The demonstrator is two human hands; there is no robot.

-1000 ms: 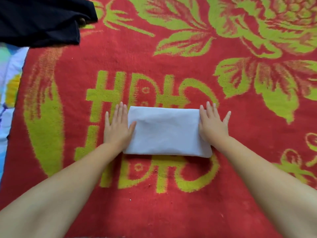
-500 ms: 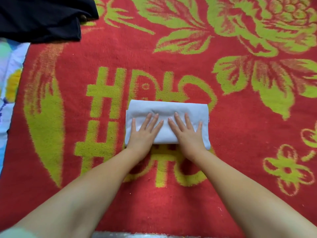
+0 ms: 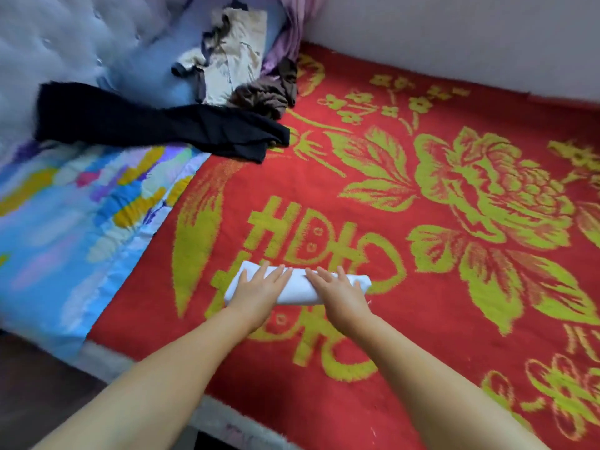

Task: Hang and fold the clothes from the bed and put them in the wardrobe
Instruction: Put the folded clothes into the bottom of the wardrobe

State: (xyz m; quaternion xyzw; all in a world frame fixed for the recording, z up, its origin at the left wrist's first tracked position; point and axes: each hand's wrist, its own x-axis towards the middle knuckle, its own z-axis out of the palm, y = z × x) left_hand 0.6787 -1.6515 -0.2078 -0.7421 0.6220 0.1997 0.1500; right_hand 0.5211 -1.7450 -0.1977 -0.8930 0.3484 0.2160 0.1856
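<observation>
— Step in hand?
— Folding, by the look of it. White garment [image 3: 298,289] already down to a compact bundle on the red blanket [image 3: 422,336], near the foot-side edge of the bed. Left hand [image 3: 259,289] flat on its left half, fingers straight and slightly spread, pressing. Right hand [image 3: 341,290] likewise flat on the right half, fingers extended. Nothing pinched or gripped by either.

— Next move?
— Probably one last press, then a lift from beneath with both hands so the folds hold, and a carry to the wardrobe, which is out of view. More waiting: black garment [image 3: 156,125] draped across the patterned sheet [image 3: 65,222] and blanket corner, crumpled beige and brown clothes [image 3: 246,76] further back against the headboard [image 3: 65,37].

— Edges, room?
— Bed edge just below the forearms, dark floor [image 3: 32,384] at lower left. Wall [image 3: 454,37] along the far side. Wide bare blanket to the right of the bundle. Pile well apart from both hands, a long reach.
</observation>
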